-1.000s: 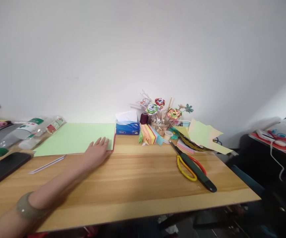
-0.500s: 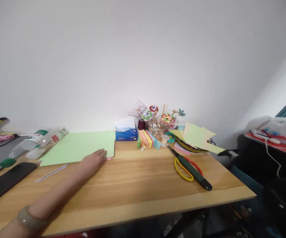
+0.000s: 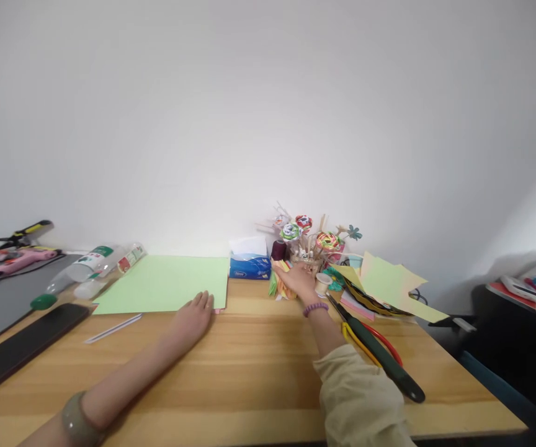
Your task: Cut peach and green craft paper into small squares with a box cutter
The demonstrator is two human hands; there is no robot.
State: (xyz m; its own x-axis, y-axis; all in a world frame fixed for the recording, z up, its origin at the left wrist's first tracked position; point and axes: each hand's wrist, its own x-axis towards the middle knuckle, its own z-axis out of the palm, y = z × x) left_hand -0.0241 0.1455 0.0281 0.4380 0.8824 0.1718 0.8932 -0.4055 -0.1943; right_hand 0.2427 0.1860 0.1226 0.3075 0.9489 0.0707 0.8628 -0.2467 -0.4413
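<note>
My left hand (image 3: 196, 316) lies flat with its fingers stretched out on the near right corner of a stack of paper, whose top sheet (image 3: 165, 282) is light green. Some pink shows at the stack's lower edge. Over a bundle of folded coloured paper (image 3: 277, 287) reaches my right hand (image 3: 299, 279), its thumb across the bundle and its other fingers partly hidden behind. It appears closed on the bundle, which still rests on the table. To the right of that wrist lie large scissors (image 3: 365, 338) with red and yellow handles and a dark green strip along them.
A blue tissue pack (image 3: 249, 267), a dark thread spool (image 3: 278, 250) and paper flowers (image 3: 327, 241) stand by the wall. Paper scraps (image 3: 386, 276) lie at right. Plastic bottles (image 3: 92, 264), a black slab (image 3: 30, 341), a white strip (image 3: 113, 329) and a pink glue gun (image 3: 28, 259) are at left.
My right hand has come into view and reached onto the folded paper bundle. The left hand stays on the paper stack. The whole view has shifted slightly.
</note>
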